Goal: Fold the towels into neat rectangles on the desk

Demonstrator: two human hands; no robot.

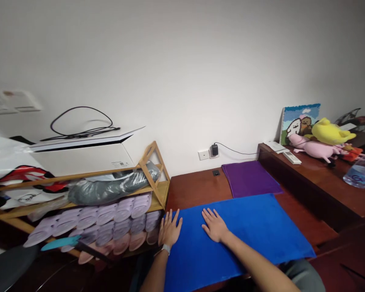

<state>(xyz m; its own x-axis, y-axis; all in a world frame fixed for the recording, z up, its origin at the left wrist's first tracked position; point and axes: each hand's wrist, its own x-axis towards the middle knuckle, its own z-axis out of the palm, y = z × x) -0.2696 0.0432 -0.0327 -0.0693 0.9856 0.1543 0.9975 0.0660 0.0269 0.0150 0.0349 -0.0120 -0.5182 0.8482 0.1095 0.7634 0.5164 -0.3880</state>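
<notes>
Resting palm-down at the left edge of a bright blue rectangular cloth [261, 219] with the left hand [169, 231], opened flat with fingers stretched and slightly apart, gripping nothing. Wearing a pale band [166, 248] on that wrist. Pressing lightly on the far part of the same cloth with the right hand [214, 226], likewise opened out, fingers extended and a little parted, closed around nothing. Seeing the blue cloth laid out nearly smooth over a reddish-brown wooden counter [194, 188]. Noting, close against its far edge and towards the right, a folded dark purple cloth [251, 178]. Finding behind it a black plug-in adapter [214, 149] at the pale wall [176, 81], with a thin black cord running right. Spotting on a higher wooden ledge [322, 178] at the right a white remote control [292, 157], a pink plush toy [313, 149], a yellow plush toy [333, 132] and a clear plastic bottle [360, 174]. Observing at the left a light wooden rack [154, 178] with rows of pale lilac slippers [105, 214] and a white box [85, 159] on top.
</notes>
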